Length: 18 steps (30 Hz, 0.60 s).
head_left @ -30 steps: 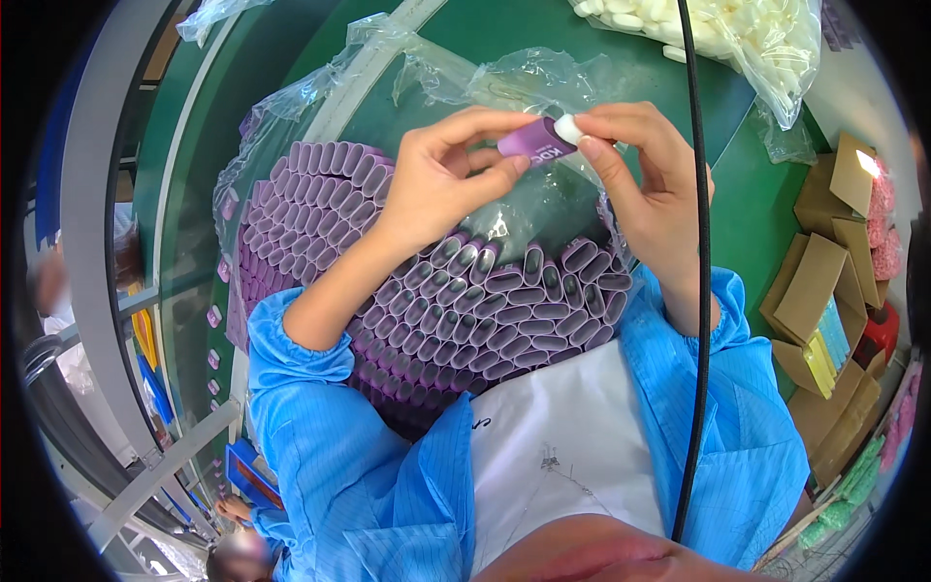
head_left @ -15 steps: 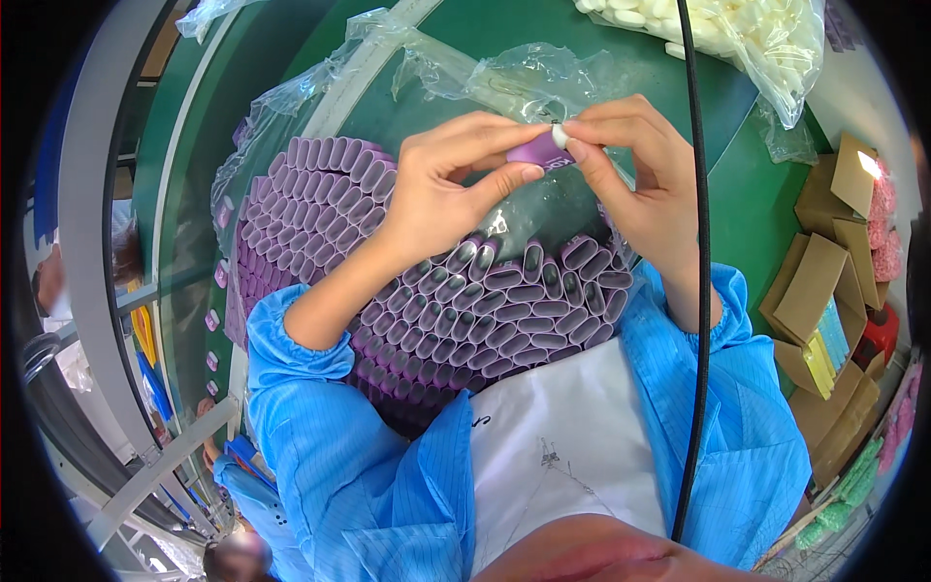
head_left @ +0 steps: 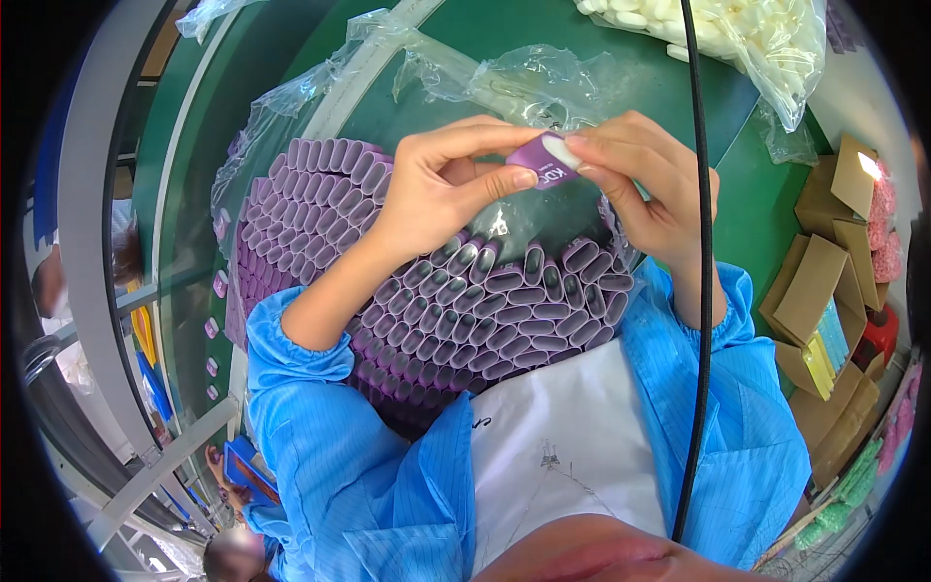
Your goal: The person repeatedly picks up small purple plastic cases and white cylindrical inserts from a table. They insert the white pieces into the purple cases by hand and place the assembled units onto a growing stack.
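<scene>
My left hand (head_left: 441, 179) pinches a small purple oval sleeve (head_left: 549, 177) with white print on it, thumb below and fingers above. At the sleeve's right end sits a white oval plug (head_left: 560, 149), which my right hand (head_left: 648, 179) presses with thumb and forefinger. How deep the plug goes in cannot be made out. Under my forearms, many like purple hollow sleeves (head_left: 436, 315) stand packed in rows, their oval openings facing up. Clear plastic film (head_left: 543, 82) lies just beyond my hands.
A clear bag of white oval pieces (head_left: 737, 44) lies at the far right. Cardboard boxes (head_left: 815, 291) stand right of the green table (head_left: 752, 209). A black cable (head_left: 700, 320) hangs down in front. Left, loose purple pieces (head_left: 211, 328) line up; another person's sleeve (head_left: 267, 519) shows.
The purple sleeve has tilted, turning its printed side and white end more into sight. My right hand has shifted slightly right and down. The other person's hands at lower left have moved.
</scene>
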{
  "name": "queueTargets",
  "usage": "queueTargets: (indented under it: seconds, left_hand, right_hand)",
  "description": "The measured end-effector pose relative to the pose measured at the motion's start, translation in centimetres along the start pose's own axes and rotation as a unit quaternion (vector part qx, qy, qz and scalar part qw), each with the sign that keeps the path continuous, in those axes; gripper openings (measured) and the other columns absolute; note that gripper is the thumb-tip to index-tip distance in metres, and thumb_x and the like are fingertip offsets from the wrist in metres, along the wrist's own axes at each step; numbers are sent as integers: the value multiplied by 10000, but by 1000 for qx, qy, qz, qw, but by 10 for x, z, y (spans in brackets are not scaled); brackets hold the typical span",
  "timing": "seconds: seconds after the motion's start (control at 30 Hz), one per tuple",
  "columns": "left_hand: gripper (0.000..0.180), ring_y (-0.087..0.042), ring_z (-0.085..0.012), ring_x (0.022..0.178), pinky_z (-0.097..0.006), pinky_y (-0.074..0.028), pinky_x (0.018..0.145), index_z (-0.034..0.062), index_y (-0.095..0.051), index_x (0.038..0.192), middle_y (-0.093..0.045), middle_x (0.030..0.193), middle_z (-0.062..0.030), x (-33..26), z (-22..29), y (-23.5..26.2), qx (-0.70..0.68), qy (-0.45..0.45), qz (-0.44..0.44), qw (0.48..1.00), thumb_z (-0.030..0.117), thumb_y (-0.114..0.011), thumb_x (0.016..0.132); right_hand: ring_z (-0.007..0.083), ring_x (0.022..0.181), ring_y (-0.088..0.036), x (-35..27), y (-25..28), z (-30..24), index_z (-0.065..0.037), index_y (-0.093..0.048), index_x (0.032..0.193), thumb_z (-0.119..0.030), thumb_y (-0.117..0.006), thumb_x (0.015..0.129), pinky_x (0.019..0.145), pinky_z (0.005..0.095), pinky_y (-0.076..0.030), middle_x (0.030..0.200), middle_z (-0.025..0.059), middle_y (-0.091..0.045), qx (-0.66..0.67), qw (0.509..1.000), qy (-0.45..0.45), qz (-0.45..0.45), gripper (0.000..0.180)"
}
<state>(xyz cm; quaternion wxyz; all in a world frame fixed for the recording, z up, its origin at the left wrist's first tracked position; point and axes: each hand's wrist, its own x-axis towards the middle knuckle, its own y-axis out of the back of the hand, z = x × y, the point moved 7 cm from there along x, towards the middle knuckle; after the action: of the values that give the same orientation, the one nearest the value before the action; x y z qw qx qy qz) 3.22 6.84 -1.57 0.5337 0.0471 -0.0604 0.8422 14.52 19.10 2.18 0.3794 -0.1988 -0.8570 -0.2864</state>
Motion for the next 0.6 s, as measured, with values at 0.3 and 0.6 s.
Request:
queueTargets:
  seconds: [0.3,0.6]
  left_hand:
    - [313,-656,-221,980,-357,-544,881,-71,-598,1165,-670,1069,-162,-3,-15,0,-84,37,28,995,-42,-646,858]
    - [324,-661,-209,956,-359,-561,846,-72,-590,1171,-672,1066,-145,-2,-10,-3,-93,116,14,989,45,-661,878]
  right_hand:
    - [267,654,-636,-7,-5,-10,44,-690,921,7,-761,660,548,316,-515,811,142,-668,-93,990,100,29,273]
    - [229,645,-642,0,1,7,15,-701,899,-38,-788,692,536,305,-495,786,122,-678,30,999,21,-15,230]
